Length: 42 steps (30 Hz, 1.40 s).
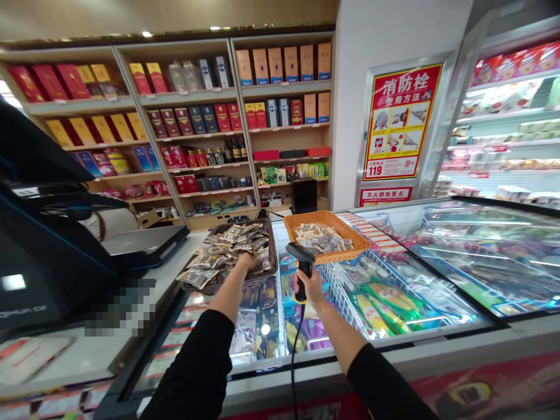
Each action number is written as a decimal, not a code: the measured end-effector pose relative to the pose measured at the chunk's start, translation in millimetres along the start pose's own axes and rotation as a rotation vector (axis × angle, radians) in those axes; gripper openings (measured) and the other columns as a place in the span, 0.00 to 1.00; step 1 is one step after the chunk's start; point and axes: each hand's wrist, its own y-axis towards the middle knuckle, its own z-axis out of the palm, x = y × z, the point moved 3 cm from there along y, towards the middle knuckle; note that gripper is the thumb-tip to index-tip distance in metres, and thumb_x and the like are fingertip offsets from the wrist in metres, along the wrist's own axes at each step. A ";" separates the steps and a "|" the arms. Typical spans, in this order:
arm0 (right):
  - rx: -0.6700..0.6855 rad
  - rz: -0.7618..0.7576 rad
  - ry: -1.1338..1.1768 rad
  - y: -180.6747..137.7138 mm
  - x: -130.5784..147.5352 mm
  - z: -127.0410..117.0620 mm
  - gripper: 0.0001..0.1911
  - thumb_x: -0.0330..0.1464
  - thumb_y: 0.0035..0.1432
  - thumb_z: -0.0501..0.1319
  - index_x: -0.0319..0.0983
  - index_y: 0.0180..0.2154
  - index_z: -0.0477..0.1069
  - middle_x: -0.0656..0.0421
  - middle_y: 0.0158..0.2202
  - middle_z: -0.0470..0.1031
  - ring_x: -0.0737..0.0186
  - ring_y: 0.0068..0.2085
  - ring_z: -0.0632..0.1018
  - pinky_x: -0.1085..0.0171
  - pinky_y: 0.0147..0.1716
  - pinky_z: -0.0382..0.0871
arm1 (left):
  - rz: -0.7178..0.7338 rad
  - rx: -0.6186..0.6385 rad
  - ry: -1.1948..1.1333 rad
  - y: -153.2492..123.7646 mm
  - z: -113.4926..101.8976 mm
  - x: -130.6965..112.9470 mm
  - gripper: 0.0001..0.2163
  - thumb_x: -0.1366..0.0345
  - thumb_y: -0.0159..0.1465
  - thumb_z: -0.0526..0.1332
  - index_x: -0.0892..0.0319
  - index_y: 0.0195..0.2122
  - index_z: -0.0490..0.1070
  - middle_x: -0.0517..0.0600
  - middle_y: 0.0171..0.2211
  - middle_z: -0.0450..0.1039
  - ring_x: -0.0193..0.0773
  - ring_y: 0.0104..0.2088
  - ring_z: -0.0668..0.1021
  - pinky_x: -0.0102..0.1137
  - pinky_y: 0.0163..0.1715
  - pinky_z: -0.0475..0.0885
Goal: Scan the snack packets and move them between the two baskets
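Note:
My right hand [308,287] is wrapped round the handle of a black and yellow barcode scanner [301,258], held upright above the glass freezer lid, its cable hanging down. My left hand [247,261] reaches into a dark wicker basket [272,252] heaped with small snack packets [223,245]; its fingers are buried among the packets, so their grip is hidden. Just right of the scanner stands an orange wicker basket [350,231] holding more small packets [321,238].
Both baskets rest on a glass-topped chest freezer [437,274] filled with ice creams. A black till screen [39,233] and counter stand at the left. Wooden shelves of boxed bottles [196,116] line the back wall. A fire-hydrant poster [400,119] and an open chiller [507,116] are at the right.

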 end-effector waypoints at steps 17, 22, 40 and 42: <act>0.200 -0.167 -0.804 -13.6 12.8 11.0 0.11 0.37 0.53 0.57 0.38 0.37 0.70 0.59 0.22 0.72 0.57 0.26 0.74 0.65 0.25 0.63 | 0.228 -0.244 -1.003 -18.1 -10.6 -2.6 0.14 0.62 0.51 0.65 0.56 0.32 0.59 0.37 0.16 0.58 0.26 0.15 0.62 0.22 0.18 0.54; 0.218 -0.194 -0.842 -14.4 12.8 13.5 0.11 0.37 0.53 0.57 0.37 0.36 0.70 0.57 0.25 0.72 0.57 0.28 0.73 0.64 0.27 0.63 | 0.214 -0.255 -1.031 -18.8 -11.6 -4.2 0.13 0.65 0.51 0.64 0.56 0.32 0.58 0.39 0.19 0.62 0.28 0.19 0.66 0.22 0.21 0.59; -0.541 -0.069 0.352 30.8 15.5 -46.7 0.18 0.42 0.44 0.64 0.43 0.31 0.57 0.71 0.16 0.65 0.70 0.13 0.65 0.70 0.12 0.59 | 0.371 -0.289 -0.886 -28.9 -15.9 -54.7 0.12 0.60 0.48 0.66 0.60 0.31 0.71 0.47 0.25 0.73 0.34 0.26 0.74 0.27 0.27 0.68; -0.637 -0.078 0.417 35.9 15.5 -58.9 0.18 0.42 0.45 0.63 0.43 0.30 0.55 0.72 0.16 0.64 0.71 0.14 0.64 0.70 0.13 0.59 | 0.443 -0.213 -0.914 -30.6 1.4 -91.1 0.12 0.59 0.50 0.66 0.61 0.31 0.72 0.49 0.27 0.75 0.35 0.28 0.76 0.29 0.30 0.70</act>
